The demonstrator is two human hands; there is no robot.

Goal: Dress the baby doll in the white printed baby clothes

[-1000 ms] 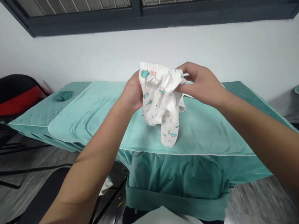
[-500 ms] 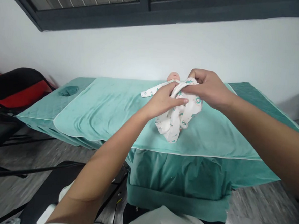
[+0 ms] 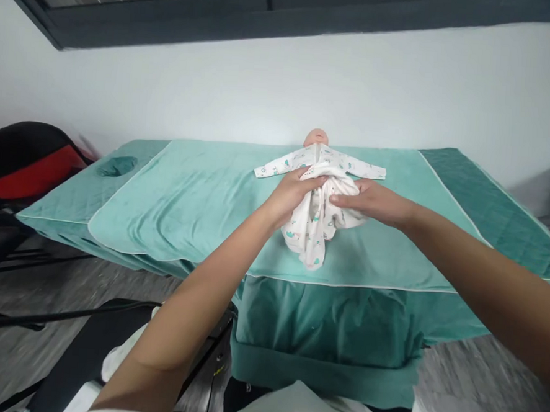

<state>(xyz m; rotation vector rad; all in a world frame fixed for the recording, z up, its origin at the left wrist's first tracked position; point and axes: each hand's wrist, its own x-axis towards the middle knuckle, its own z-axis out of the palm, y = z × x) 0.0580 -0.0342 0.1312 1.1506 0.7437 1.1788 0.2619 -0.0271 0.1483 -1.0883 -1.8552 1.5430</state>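
Observation:
A baby doll point(image 3: 317, 138) in a white printed top lies on its back on the teal bed point(image 3: 187, 194), arms spread, head toward the wall. White printed baby trousers point(image 3: 312, 224) are bunched over the doll's lower body, the legs trailing toward the near edge. My left hand point(image 3: 290, 193) is closed on the trousers' waistband on the left side. My right hand point(image 3: 373, 202) rests on the right side of the bunched cloth, fingers pressed together on it.
The teal cover has a face hole point(image 3: 116, 166) at its far left end. A black and red chair point(image 3: 26, 166) stands left of the bed. Dark cables and a black frame point(image 3: 76, 324) lie on the grey floor at lower left. A white wall is behind.
The trousers were held up in the air in front of me; both hands have lowered them onto the doll's lower body, and the doll has come into view.

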